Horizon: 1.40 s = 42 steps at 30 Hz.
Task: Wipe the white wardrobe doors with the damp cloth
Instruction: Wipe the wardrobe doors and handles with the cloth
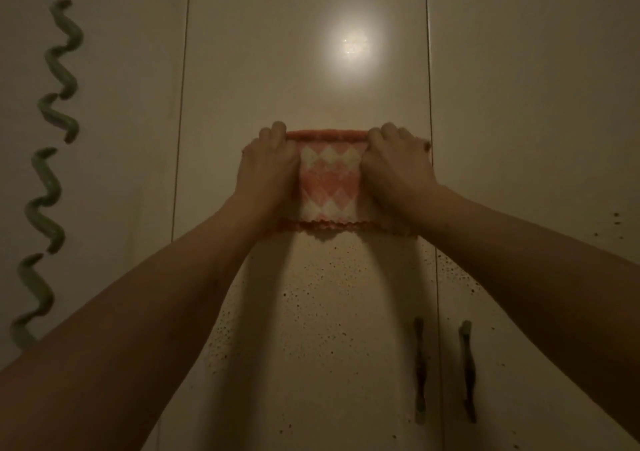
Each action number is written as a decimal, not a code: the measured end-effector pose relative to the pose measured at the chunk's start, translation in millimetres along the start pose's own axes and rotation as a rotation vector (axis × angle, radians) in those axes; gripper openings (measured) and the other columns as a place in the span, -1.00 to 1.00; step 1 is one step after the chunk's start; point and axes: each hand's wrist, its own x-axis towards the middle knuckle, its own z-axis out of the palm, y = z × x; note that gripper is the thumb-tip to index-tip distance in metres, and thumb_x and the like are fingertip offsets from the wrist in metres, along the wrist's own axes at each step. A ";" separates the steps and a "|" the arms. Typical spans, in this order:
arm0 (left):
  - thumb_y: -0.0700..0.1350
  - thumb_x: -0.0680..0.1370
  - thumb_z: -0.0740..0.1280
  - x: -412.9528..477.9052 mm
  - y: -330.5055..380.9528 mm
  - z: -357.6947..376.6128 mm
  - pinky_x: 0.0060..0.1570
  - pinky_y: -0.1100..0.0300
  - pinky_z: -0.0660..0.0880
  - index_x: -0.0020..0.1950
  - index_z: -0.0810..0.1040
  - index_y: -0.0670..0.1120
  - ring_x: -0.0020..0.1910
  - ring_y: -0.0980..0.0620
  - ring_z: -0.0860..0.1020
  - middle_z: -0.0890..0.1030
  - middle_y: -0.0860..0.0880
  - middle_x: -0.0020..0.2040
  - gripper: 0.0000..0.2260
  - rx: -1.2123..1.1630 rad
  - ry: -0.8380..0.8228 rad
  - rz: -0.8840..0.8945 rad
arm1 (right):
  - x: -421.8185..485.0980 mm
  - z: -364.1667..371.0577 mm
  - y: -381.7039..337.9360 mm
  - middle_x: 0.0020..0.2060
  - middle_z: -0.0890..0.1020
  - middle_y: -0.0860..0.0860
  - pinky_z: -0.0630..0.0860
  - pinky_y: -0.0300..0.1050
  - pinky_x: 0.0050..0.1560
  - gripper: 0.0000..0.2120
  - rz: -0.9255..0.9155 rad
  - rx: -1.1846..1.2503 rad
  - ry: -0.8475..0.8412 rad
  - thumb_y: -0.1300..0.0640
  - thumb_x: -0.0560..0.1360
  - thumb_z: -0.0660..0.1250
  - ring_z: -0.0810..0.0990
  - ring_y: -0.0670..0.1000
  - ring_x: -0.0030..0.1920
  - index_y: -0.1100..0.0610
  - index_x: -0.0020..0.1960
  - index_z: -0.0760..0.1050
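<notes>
Both grips, left hand (268,168) and right hand (398,168), clutch cloth (329,182) on door (304,69); 2 handles (419,371) below.

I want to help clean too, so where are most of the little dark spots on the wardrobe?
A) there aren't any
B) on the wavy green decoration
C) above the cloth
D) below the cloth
D: the dark specks are scattered over the wardrobe door under the pink-and-white diamond cloth, while the part above it, around the glare, looks plain.

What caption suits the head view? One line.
Left hand and right hand hold a checked cloth against the middle wardrobe door above speckles.
</notes>
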 end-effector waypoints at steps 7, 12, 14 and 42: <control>0.06 0.55 0.12 -16.1 14.8 16.4 0.27 -0.20 0.35 0.30 0.27 -0.15 0.23 -0.32 0.39 0.40 -0.33 0.23 -0.59 -0.086 -0.048 -0.094 | -17.7 0.8 -25.4 0.46 0.20 0.35 0.42 0.18 0.30 -0.39 0.158 0.173 -0.096 -0.08 0.63 0.18 0.33 0.35 0.39 0.27 0.51 0.13; 0.21 0.61 -0.13 -21.7 17.5 41.2 0.50 -0.15 -0.09 0.57 -0.07 -0.03 0.55 -0.20 -0.10 -0.08 -0.22 0.57 -0.42 -0.155 -0.065 -0.102 | -22.4 29.5 -24.3 0.58 -0.25 0.16 -0.16 0.32 0.50 -0.34 0.121 0.278 -0.092 -0.29 0.61 -0.09 -0.20 0.33 0.55 -0.09 0.60 -0.24; 0.18 0.62 -0.12 -23.3 16.1 46.8 0.52 -0.10 -0.13 0.57 -0.10 -0.05 0.56 -0.13 -0.14 -0.11 -0.13 0.59 -0.42 -0.186 -0.038 -0.084 | -24.5 38.9 -22.2 0.57 -0.30 0.11 -0.26 0.30 0.50 -0.36 0.132 0.274 -0.078 -0.29 0.62 -0.14 -0.27 0.27 0.56 -0.10 0.59 -0.29; 0.18 0.61 -0.03 -145.1 9.9 70.9 0.51 -0.13 -0.08 0.57 -0.07 0.00 0.56 -0.08 -0.13 -0.07 -0.09 0.59 -0.42 -0.218 -0.088 -0.043 | -123.6 85.9 -105.7 0.60 -0.15 0.09 -0.18 0.20 0.53 -0.34 0.182 0.364 -0.011 -0.26 0.62 -0.11 -0.21 0.12 0.58 0.00 0.62 -0.14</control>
